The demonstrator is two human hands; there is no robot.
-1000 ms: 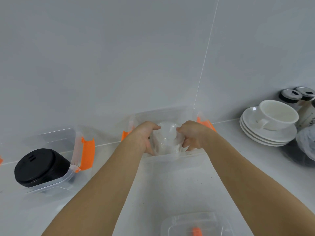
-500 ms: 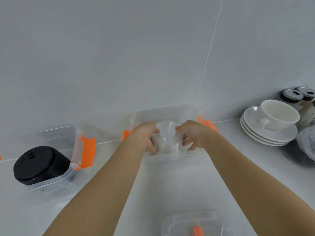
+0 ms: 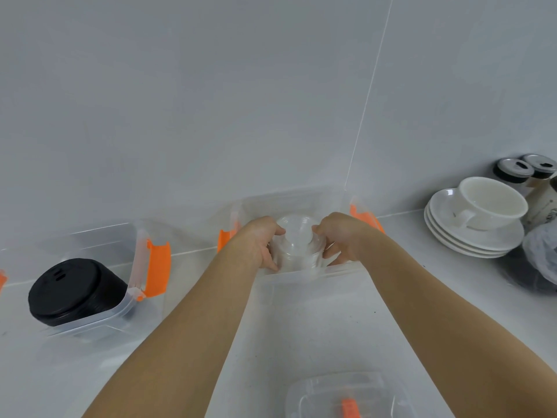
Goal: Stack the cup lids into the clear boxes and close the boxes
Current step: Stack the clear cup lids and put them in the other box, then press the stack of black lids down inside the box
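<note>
a stack of clear domed plastic cup lids point(image 3: 297, 245), domes up and stack axis near vertical, is gripped between the left hand point(image 3: 259, 243) and right hand point(image 3: 340, 235) inside the open clear orange-latched box point(image 3: 304, 274).

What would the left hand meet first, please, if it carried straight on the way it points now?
The left hand points forward along the clear lid stack it grips; beyond it probably comes the clear box's far wall, though depth is unclear.
</note>
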